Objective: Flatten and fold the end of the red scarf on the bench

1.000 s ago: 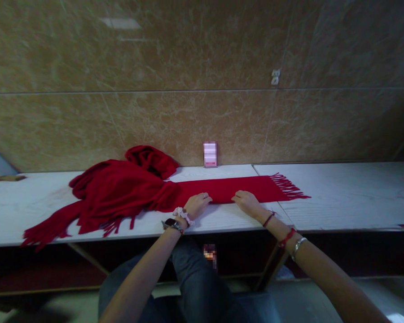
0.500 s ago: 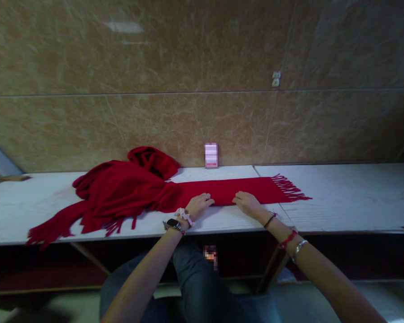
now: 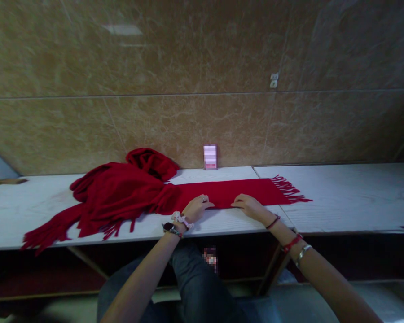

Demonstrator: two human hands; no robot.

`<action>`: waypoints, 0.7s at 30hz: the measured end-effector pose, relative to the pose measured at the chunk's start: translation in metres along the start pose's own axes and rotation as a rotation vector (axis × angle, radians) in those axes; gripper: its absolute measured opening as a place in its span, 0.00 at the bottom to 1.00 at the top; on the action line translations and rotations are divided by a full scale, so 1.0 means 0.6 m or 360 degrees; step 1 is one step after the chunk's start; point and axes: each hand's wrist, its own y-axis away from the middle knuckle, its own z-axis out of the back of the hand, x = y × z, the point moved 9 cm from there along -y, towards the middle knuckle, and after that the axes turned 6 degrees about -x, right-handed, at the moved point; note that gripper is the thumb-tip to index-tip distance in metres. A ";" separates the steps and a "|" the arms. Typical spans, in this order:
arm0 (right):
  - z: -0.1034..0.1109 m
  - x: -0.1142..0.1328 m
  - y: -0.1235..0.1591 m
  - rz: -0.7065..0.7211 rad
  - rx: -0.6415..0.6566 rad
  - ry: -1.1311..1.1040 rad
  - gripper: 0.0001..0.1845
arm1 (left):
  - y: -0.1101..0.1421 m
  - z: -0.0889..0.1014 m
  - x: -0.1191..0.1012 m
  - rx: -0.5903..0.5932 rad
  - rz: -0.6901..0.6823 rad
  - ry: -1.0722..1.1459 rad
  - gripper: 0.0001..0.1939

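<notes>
A red scarf [image 3: 235,186] with a fringed end lies in a flat folded strip across the white tabletop. Its left portion is bunched in a loose heap with more fringe hanging toward the near edge. My left hand [image 3: 195,207], with a watch and a scrunchie at the wrist, has its fingers closed at the strip's near edge. A short way to the right, my right hand [image 3: 249,205] pinches the same edge between thumb and fingers. Fabric between the two hands lies flat.
A phone [image 3: 210,157] with its screen blurred leans upright against the tiled wall [image 3: 175,121] behind the scarf. The white table [image 3: 350,197] has a seam right of centre and dark open shelves [image 3: 350,255] below. My legs [image 3: 198,282] are under its front edge.
The view has shifted very slightly. Both hands stay at the scarf's near edge, and the right fingertips sit a touch lower and more to the left. The scarf looks the same.
</notes>
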 end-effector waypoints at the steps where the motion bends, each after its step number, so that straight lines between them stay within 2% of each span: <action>1: 0.001 0.001 0.000 0.0002 0.0001 0.0000 0.17 | 0.001 0.001 -0.002 -0.0001 -0.0016 -0.0003 0.20; 7: 0.002 0.013 -0.009 0.0044 -0.0031 0.0115 0.12 | 0.000 0.008 -0.011 -0.0030 -0.0054 -0.0075 0.13; 10: -0.006 0.018 -0.016 0.0045 0.0023 0.0239 0.10 | -0.002 0.003 -0.016 -0.0024 -0.0089 -0.0132 0.10; 15: -0.005 0.020 -0.022 -0.0001 0.0054 0.0307 0.07 | -0.008 0.001 -0.017 -0.0021 -0.0059 -0.0231 0.09; 21: -0.004 0.016 -0.025 -0.0040 0.0041 0.0247 0.07 | -0.007 0.004 -0.023 -0.0032 -0.0129 -0.0305 0.10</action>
